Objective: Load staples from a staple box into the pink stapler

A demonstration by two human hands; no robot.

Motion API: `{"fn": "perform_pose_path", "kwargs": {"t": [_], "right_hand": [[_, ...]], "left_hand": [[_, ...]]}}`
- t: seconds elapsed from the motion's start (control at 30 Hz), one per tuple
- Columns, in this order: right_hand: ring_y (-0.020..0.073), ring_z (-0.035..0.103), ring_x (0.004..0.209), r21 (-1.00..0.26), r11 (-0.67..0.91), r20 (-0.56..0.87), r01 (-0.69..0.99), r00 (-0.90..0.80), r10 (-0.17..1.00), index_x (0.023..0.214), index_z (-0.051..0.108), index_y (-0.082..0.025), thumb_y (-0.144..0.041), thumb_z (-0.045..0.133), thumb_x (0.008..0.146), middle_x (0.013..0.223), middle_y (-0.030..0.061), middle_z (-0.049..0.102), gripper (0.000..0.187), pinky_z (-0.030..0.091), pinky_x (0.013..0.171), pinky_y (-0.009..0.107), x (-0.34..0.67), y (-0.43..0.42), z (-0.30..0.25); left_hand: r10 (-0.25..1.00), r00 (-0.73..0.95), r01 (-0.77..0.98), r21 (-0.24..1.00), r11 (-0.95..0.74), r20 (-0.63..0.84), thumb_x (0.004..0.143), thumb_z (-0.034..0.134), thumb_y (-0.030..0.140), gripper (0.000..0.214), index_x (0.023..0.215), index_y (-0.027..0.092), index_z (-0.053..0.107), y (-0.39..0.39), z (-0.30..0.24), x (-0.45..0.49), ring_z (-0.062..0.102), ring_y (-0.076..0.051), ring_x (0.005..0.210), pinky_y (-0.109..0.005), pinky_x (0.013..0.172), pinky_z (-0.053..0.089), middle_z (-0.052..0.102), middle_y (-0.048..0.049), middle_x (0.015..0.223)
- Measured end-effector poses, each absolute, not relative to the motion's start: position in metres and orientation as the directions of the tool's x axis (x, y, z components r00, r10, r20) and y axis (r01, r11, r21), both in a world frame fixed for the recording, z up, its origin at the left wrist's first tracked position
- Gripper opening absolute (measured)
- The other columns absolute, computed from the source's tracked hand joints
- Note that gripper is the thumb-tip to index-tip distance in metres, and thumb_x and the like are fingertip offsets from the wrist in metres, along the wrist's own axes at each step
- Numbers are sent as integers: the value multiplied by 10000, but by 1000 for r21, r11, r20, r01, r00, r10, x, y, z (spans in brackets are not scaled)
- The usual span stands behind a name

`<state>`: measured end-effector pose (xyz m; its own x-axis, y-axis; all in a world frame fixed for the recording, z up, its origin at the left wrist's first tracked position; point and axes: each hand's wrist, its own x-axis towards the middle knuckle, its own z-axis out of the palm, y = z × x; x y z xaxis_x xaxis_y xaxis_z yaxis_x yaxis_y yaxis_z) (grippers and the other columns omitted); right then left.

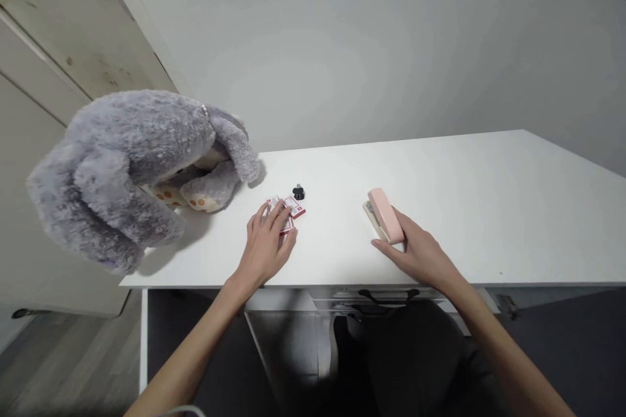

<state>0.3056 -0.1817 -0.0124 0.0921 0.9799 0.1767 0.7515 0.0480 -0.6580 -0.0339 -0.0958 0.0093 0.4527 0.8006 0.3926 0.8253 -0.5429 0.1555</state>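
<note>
My right hand (421, 254) grips the rear end of a pink stapler (386, 216), its thumb along the near side. The stapler's pale base (374, 220) shows below the top arm on the left. My left hand (267, 241) lies palm down with its fingers spread over small red-and-white boxes (296, 208), touching them; the fingers partly cover the boxes, so how many there are I cannot tell. Just behind the boxes sits a small black object (298, 192), which looks like binder clips.
A big grey plush toy (147, 137) sits on the left end of the white desk (332, 251). The grey wall (342, 45) rises behind the desk. Drawers with black handles (386, 296) are under the front edge. A pale cabinet (88, 39) stands at the far left.
</note>
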Motion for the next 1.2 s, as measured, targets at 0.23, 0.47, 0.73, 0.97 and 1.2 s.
{"fn": "perform_pose_path", "kwargs": {"t": [0.23,0.47,0.73,0.97,1.2], "right_hand": [[447,608,1395,-641,64,197,765,83,977,1671,372,-380,-593,627,954,1604,81,590,790,579,1010,596,309,-180,-21],[438,615,1385,-645,52,193,762,97,976,1630,432,-354,-599,613,967,1568,101,618,729,579,1010,605,308,-181,-22],[409,572,1443,-515,189,276,836,-46,960,1669,332,-309,-585,585,1007,1596,116,590,761,502,1157,629,302,-180,-19],[361,482,1544,-495,260,260,829,-144,955,1654,363,-266,-611,593,996,1645,121,539,777,335,1305,625,297,-178,-13],[363,393,1603,-490,298,279,819,-176,944,1642,415,-293,-654,593,988,1648,102,542,768,310,1309,651,298,-177,-15]], "left_hand": [[797,499,801,172,-574,339,1095,474,400,499,1562,249,559,-94,6,-32,344,-408,1588,-656,1254,354,502,-67,1675],[707,614,709,149,-690,352,1094,520,373,448,1515,250,605,-96,8,-33,415,-368,1540,-628,1237,403,566,-65,1623],[594,734,571,175,-802,330,1099,514,328,414,1496,270,615,-110,14,-12,459,-355,1517,-607,1210,446,590,-51,1598],[544,804,505,207,-838,239,1121,454,369,463,1566,274,538,-124,20,17,418,-345,1554,-576,1245,415,520,-47,1660],[509,841,460,252,-852,186,1137,391,356,545,1679,390,357,-126,24,29,266,-322,1654,-598,1263,387,407,-8,1735]]}}
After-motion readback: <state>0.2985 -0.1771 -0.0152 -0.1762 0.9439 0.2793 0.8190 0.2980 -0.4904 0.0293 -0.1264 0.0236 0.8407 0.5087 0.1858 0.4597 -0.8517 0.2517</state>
